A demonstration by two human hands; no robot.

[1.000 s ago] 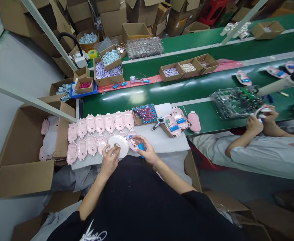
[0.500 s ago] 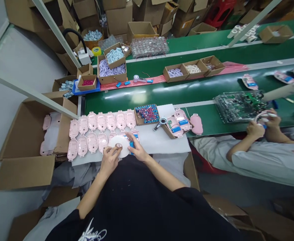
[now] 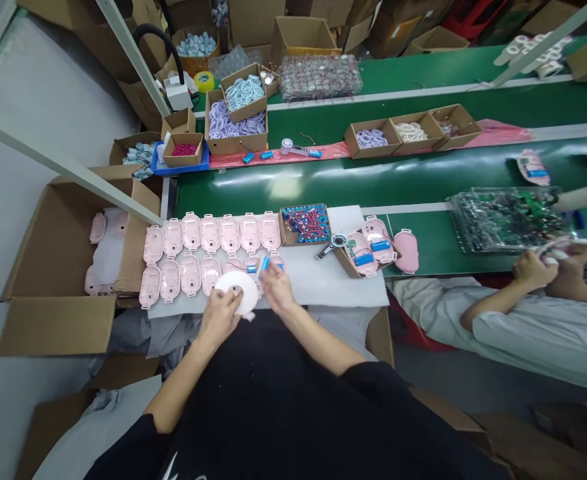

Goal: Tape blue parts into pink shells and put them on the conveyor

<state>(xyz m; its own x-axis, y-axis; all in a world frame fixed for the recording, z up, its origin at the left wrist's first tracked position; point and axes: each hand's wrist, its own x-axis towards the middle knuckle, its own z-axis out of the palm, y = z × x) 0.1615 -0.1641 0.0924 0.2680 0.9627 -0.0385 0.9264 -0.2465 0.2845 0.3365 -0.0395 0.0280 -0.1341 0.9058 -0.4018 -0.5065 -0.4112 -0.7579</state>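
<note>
My left hand [image 3: 221, 313] grips a white roll of tape [image 3: 237, 292] at the near edge of the white work sheet [image 3: 323, 280]. Just right of it, my right hand [image 3: 277, 288] pinches a small blue battery [image 3: 264, 267] between its fingers, held up over the lower row of pink plastic shells [image 3: 193, 273]. Two rows of these shells lie side by side on the sheet. Behind my right hand stands a small cardboard box of blue batteries with red wires [image 3: 304, 223].
A big open carton [image 3: 53, 267] with more pink shells stands at the left. A small box of finished shells [image 3: 368, 248] and a pink cover [image 3: 406, 243] lie to the right. Another person's hands [image 3: 548, 267] work beside a tray of circuit boards [image 3: 503, 217]. A green conveyor [image 3: 373, 177] runs behind.
My right hand has moved left toward the tape roll and lifted the blue battery. The camera has tilted, shifting everything slightly right and up.
</note>
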